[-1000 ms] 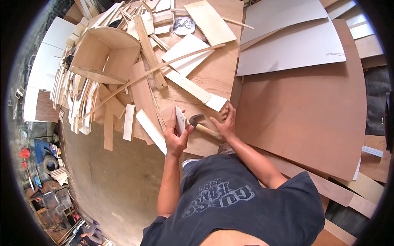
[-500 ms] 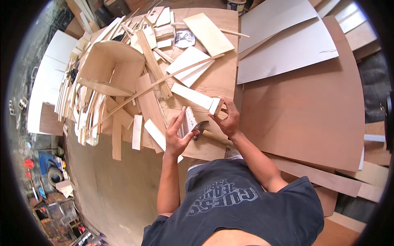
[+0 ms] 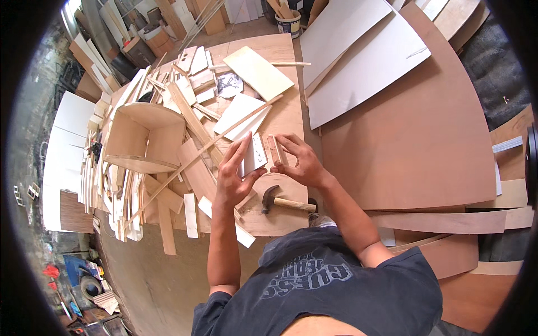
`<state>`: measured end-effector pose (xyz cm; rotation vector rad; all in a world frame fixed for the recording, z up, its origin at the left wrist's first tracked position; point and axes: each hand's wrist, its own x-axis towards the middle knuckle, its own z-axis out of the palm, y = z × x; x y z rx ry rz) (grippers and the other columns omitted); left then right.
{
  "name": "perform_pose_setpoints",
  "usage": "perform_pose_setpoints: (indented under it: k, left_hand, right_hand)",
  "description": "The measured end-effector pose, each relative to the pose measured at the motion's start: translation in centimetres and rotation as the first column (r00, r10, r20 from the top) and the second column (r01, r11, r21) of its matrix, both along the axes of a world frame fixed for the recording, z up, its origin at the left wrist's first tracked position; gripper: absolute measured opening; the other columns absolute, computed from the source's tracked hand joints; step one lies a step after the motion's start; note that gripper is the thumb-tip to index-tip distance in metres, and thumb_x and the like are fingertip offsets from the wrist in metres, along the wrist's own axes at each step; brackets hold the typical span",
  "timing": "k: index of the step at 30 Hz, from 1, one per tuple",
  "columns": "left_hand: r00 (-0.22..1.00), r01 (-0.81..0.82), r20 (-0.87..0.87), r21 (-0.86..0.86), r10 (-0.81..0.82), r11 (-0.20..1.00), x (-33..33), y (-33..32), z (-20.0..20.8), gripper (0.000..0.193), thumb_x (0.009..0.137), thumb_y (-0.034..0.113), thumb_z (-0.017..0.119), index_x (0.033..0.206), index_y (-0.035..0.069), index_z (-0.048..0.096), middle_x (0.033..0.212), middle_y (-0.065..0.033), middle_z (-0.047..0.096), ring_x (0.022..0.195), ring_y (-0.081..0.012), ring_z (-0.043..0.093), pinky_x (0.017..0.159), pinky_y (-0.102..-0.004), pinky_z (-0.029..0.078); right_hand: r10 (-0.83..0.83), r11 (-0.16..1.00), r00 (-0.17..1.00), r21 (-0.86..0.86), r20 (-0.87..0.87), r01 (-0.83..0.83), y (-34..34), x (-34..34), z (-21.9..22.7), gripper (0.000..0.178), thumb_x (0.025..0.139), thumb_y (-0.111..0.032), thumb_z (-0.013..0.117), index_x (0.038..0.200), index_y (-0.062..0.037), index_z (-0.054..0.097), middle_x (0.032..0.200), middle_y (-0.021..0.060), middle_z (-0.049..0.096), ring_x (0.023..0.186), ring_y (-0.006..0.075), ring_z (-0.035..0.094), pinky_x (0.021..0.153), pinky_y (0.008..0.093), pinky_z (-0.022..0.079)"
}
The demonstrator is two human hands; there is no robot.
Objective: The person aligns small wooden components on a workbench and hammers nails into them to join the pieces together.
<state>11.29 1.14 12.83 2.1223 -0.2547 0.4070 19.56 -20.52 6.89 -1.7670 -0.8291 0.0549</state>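
Note:
Over the near right part of the wooden worktable (image 3: 274,224), my left hand (image 3: 231,173) grips a small white-faced wooden block (image 3: 255,157) with dark specks along its edge. Close beside it, my right hand (image 3: 300,161) holds a short reddish-brown wood piece (image 3: 275,150) between thumb and fingers. A narrow gap separates the two pieces. Just nearer to me, a claw hammer (image 3: 286,204) lies on the tabletop, its wooden handle pointing right.
An open plywood box (image 3: 147,137) rests among piled wood strips on the left. A thin batten (image 3: 224,132) crosses the scraps. To the right lie a large brown sheet (image 3: 403,145) and white panels (image 3: 364,73). A bucket (image 3: 288,23) stands beyond the table.
My right hand has moved left, bringing its piece beside the block in my left hand. Both pieces are now upright and facing each other. The hammer is now more fully visible.

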Motion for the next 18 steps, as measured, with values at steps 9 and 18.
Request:
perform_pose_setpoints:
  k: [9,18]
  left_hand:
    - [0.987,-0.104,-0.121,0.035,0.107,0.994,0.9,-1.3,-4.1,0.088,0.076,0.004,0.085,0.157,0.002,0.051,0.145,-0.0217,0.062,0.134,-0.0331,0.061,0.111,-0.0420,0.048]
    - [0.933,-0.249,-0.246,0.087,0.263,0.965,3.3,-4.9,-13.3,0.084,0.077,0.007,0.086,0.154,0.002,0.053,0.136,-0.0230,0.064,0.123,-0.0402,0.064,0.104,-0.0464,0.051]
  right_hand:
    - [0.416,0.878,0.749,0.441,-0.515,-0.185,0.7,3.3,-9.0,0.083,0.088,-0.011,0.088,0.159,-0.0034,0.046,0.156,0.0091,0.044,0.147,0.0260,0.047,0.121,0.0423,0.046]
    - [0.366,0.916,0.749,0.357,-0.552,-0.185,-1.0,7.1,-17.8,0.077,0.095,-0.016,0.081,0.162,-0.0091,0.045,0.162,0.0111,0.048,0.147,0.0248,0.048,0.119,0.0425,0.047]
